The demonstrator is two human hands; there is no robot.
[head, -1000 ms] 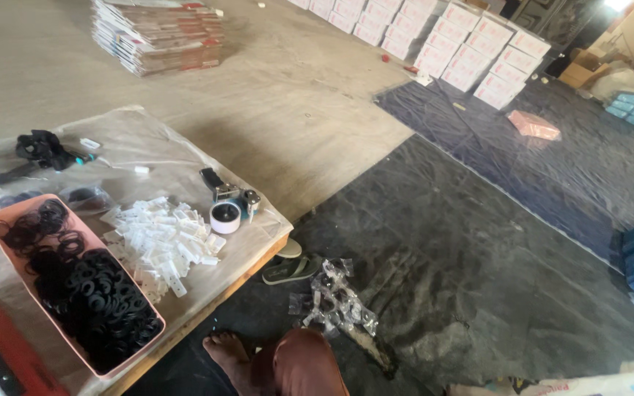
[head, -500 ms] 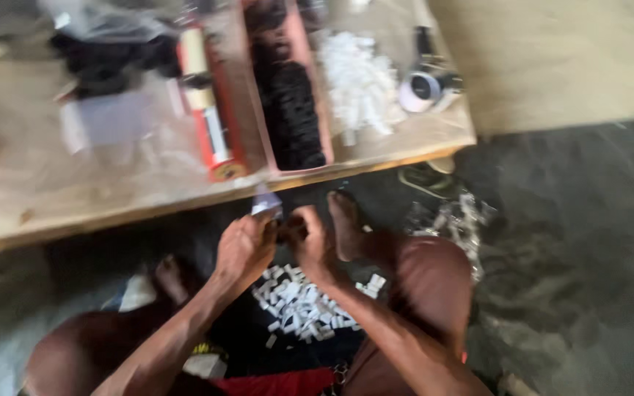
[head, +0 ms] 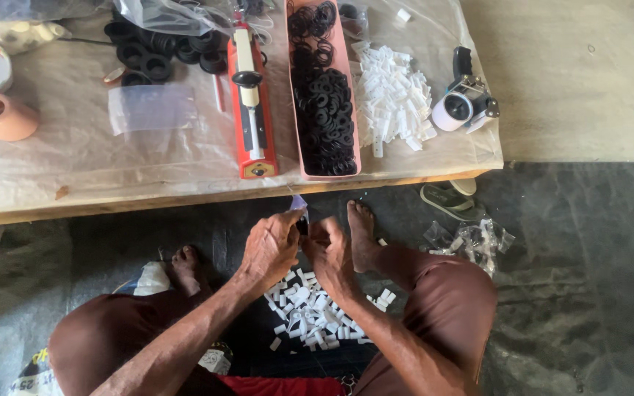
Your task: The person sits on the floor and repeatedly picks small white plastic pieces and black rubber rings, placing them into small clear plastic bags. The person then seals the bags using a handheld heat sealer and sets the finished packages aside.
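Observation:
My left hand (head: 271, 246) and my right hand (head: 328, 248) meet just below the front edge of the low wooden table (head: 185, 196). Together they pinch a small clear plastic bag (head: 299, 204) whose top sticks up between the fingers; a small dark piece shows between the thumbs. Under my hands, between my legs, lies a heap of small white plastic pieces (head: 308, 309) on a dark cloth. Above them on the table stands a long pink tray (head: 324, 88) full of black rubber rings.
On the plastic-covered table lie a red heat sealer (head: 252, 103), a pile of white pieces (head: 394, 99), a tape dispenser (head: 465, 103), loose black rings (head: 155, 55), clear bags (head: 148, 108) and a pink cup (head: 3, 116). Sandals (head: 449, 198) and filled bags (head: 471, 238) lie on the floor at right.
The view swung from the room and table corner down to my lap. My hands stay together below the table edge, holding the small bag.

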